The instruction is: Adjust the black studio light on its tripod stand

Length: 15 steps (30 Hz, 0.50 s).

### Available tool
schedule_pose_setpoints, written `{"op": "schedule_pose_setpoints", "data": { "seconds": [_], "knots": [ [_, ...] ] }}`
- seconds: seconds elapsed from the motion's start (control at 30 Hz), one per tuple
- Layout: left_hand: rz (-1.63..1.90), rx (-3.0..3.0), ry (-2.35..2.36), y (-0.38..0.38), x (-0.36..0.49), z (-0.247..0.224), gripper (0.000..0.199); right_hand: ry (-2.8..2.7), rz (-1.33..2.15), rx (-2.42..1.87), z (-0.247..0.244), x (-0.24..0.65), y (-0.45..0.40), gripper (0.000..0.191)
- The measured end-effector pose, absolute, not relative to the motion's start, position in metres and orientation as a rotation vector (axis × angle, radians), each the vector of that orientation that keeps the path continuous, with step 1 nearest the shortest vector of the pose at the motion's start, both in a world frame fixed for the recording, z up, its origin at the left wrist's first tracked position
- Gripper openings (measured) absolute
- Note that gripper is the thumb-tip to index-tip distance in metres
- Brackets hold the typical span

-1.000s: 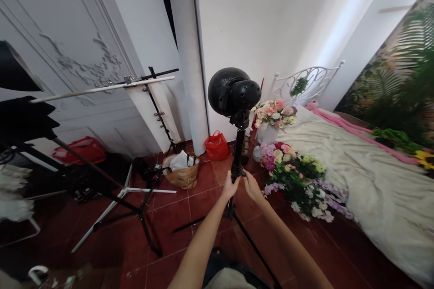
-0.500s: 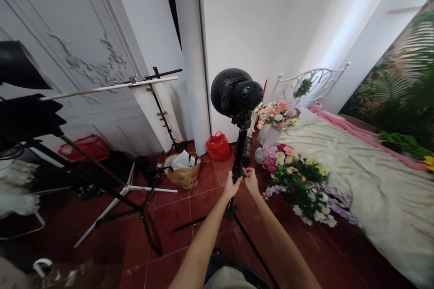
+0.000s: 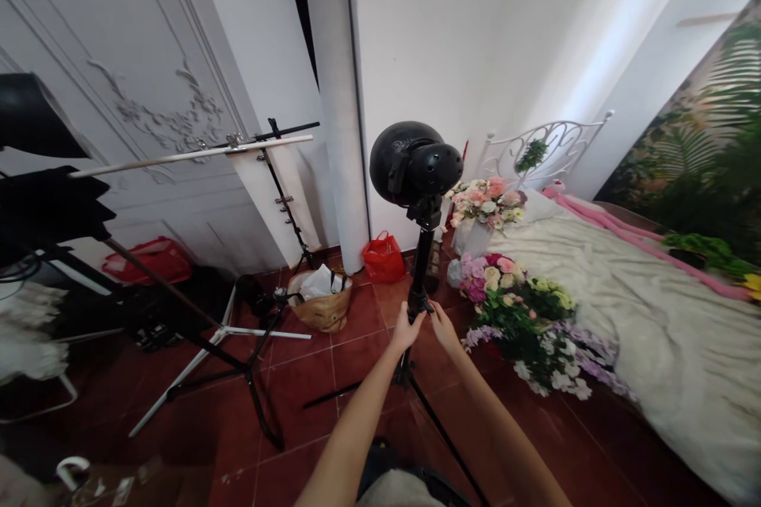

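A black light stand (image 3: 421, 261) rises in front of me, topped by a black studio lamp (image 3: 410, 162) with a round dish and a rounded rear housing. My left hand (image 3: 407, 326) is closed around the stand's pole, just under its collar. On the right side of that collar, my right hand (image 3: 441, 325) has its fingers at a small tightening knob (image 3: 426, 305). The fingertips are partly hidden, but they look closed on the knob. Below my hands the stand's legs (image 3: 440, 428) spread over the red tiles.
Flower bouquets (image 3: 517, 317) and a bed (image 3: 654, 317) lie close on the right. A red bag (image 3: 384, 257) and a wicker basket (image 3: 324, 305) sit ahead on the floor. More stands (image 3: 243, 368) with spread legs occupy the left, near another lamp (image 3: 39, 115).
My right hand's fingers have shifted slightly down and turned at the knob. The left hand keeps its place on the pole, and the lamp has hardly moved.
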<state>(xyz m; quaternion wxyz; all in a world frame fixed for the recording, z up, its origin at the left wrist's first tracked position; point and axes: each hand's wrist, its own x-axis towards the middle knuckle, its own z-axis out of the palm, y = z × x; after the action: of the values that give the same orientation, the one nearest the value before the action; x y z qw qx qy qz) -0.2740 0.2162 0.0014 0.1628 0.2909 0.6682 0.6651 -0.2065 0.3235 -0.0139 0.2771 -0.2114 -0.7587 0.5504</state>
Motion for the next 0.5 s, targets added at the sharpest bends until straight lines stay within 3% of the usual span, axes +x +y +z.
{"op": "schedule_pose_setpoints", "data": {
  "seconds": [0.13, 0.5],
  "knots": [
    [1.865, 0.796, 1.936, 0.216, -0.274, 0.004, 0.029, -2.152, 1.447, -0.549, -0.019, -0.195, 0.326, 0.053],
    [1.868, 0.815, 1.920, 0.217, -0.277, 0.003, 0.026, -2.185, 1.403, -0.525, -0.038, -0.195, 0.335, 0.046]
  ]
}}
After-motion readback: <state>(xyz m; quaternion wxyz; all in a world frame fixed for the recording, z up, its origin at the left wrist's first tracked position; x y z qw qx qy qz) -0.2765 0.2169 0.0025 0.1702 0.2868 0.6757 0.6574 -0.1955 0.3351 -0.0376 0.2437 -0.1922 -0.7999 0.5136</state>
